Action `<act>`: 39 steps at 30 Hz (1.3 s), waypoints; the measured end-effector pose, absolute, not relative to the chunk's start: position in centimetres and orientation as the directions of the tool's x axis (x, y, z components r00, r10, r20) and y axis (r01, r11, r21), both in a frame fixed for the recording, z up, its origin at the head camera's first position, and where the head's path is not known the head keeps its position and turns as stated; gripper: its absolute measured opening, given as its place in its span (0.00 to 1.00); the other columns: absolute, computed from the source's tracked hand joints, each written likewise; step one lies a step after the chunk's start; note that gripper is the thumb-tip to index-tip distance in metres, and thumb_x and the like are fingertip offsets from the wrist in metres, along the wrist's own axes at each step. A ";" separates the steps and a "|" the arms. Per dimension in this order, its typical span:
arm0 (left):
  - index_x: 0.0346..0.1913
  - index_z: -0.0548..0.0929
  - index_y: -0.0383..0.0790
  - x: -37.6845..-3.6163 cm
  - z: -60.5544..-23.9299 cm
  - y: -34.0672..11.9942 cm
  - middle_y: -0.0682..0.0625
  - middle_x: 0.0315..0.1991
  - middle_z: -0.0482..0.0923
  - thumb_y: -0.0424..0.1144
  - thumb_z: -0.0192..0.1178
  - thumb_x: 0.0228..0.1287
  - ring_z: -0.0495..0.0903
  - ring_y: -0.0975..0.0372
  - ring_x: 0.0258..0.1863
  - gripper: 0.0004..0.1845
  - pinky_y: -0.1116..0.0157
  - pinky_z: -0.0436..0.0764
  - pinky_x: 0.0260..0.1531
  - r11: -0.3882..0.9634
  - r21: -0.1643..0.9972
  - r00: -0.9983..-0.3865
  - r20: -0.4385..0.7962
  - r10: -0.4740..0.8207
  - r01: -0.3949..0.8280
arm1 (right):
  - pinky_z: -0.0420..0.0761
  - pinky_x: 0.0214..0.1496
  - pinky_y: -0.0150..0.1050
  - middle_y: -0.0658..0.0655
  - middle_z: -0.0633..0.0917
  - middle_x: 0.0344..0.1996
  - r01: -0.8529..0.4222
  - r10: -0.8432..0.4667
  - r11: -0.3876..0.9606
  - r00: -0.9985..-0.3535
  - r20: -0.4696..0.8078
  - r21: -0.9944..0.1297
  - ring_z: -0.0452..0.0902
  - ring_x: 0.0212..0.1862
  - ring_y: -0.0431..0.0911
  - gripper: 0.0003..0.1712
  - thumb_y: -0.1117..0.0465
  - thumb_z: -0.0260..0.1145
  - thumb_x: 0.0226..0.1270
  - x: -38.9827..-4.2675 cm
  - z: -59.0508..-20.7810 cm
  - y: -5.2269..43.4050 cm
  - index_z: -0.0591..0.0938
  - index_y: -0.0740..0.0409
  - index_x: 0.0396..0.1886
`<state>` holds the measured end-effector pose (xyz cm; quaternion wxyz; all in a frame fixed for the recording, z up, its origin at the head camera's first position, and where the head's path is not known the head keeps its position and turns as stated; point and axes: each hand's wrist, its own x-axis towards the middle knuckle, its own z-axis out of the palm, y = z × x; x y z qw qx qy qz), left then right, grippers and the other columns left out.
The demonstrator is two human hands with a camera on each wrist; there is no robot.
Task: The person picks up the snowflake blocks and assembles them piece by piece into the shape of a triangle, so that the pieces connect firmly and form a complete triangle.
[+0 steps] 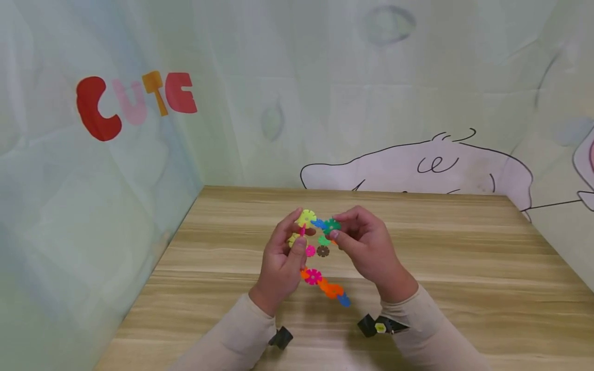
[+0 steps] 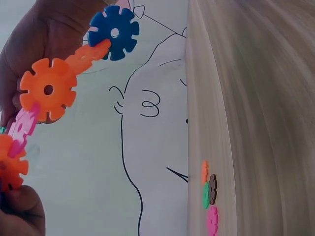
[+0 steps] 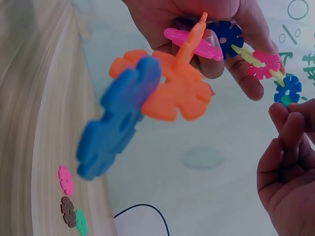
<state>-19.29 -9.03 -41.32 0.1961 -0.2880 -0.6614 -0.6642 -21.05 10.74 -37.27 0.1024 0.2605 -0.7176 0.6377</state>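
Note:
My left hand [image 1: 280,257] grips a chain of slotted, flower-shaped plastic building discs by its middle, with thumb and fingers round it. From that hand one end of the chain hangs toward me, with a pink disc [image 1: 313,276], orange discs [image 1: 333,290] and a blue disc [image 2: 114,33] at the tip. The other end runs over a yellow disc [image 1: 307,218] and a blue disc [image 1: 318,223] to a green disc [image 1: 331,226]. My right hand [image 1: 373,250] pinches that green disc between thumb and fingers, at the blue disc's edge. Some middle discs are hidden behind the left fingers.
Loose discs lie on the wooden table [image 1: 223,309] beyond the hands: a pink one [image 1: 310,251], a brown one [image 1: 323,251], a light green one [image 1: 324,240] and an orange one [image 2: 204,172]. Printed cloth walls [image 1: 260,134] stand at the table's left and back edges.

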 end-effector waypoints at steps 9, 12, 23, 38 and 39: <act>0.79 0.65 0.44 -19.4 -41.3 -9.1 0.37 0.50 0.78 0.27 0.48 0.81 0.71 0.59 0.18 0.28 0.70 0.77 0.20 0.022 0.787 -0.787 0.616 0.023 0.617 | 0.87 0.40 0.37 0.66 0.88 0.40 -0.451 -0.301 0.137 -0.867 0.397 -0.882 0.84 0.34 0.50 0.20 0.70 0.65 0.75 -22.3 -37.7 11.6 0.78 0.62 0.63; 0.79 0.66 0.43 -19.4 -41.3 -9.3 0.39 0.50 0.78 0.27 0.48 0.82 0.71 0.60 0.18 0.27 0.71 0.77 0.20 0.026 0.791 -0.790 0.612 -0.033 0.612 | 0.86 0.41 0.40 0.66 0.86 0.43 -0.379 -0.316 0.244 -0.901 0.296 -0.893 0.82 0.36 0.52 0.18 0.66 0.63 0.78 -23.7 -38.8 12.3 0.80 0.60 0.64; 0.78 0.67 0.42 -19.5 -41.3 -9.3 0.38 0.49 0.79 0.27 0.48 0.81 0.75 0.57 0.19 0.27 0.73 0.77 0.20 -0.006 0.794 -0.790 0.604 -0.103 0.608 | 0.80 0.44 0.43 0.56 0.87 0.45 -0.211 -0.409 0.701 -0.901 -0.141 -0.681 0.77 0.41 0.48 0.18 0.61 0.63 0.77 -26.4 -43.4 12.0 0.87 0.51 0.63; 0.78 0.67 0.41 -19.5 -41.3 -9.1 0.37 0.48 0.79 0.27 0.48 0.81 0.72 0.61 0.16 0.27 0.73 0.77 0.20 -0.009 0.785 -0.779 0.613 -0.130 0.620 | 0.82 0.55 0.49 0.51 0.90 0.49 -0.236 -0.394 0.792 -0.902 -0.177 -0.563 0.81 0.47 0.49 0.13 0.64 0.67 0.67 -26.2 -43.9 12.5 0.91 0.52 0.48; 0.78 0.67 0.41 -19.5 -41.3 -9.1 0.37 0.49 0.79 0.27 0.48 0.81 0.72 0.61 0.17 0.27 0.73 0.77 0.20 -0.013 0.784 -0.779 0.614 -0.130 0.620 | 0.82 0.51 0.46 0.50 0.90 0.45 -0.239 -0.394 0.789 -0.904 -0.167 -0.566 0.80 0.44 0.48 0.12 0.65 0.68 0.65 -26.2 -43.8 12.5 0.91 0.53 0.45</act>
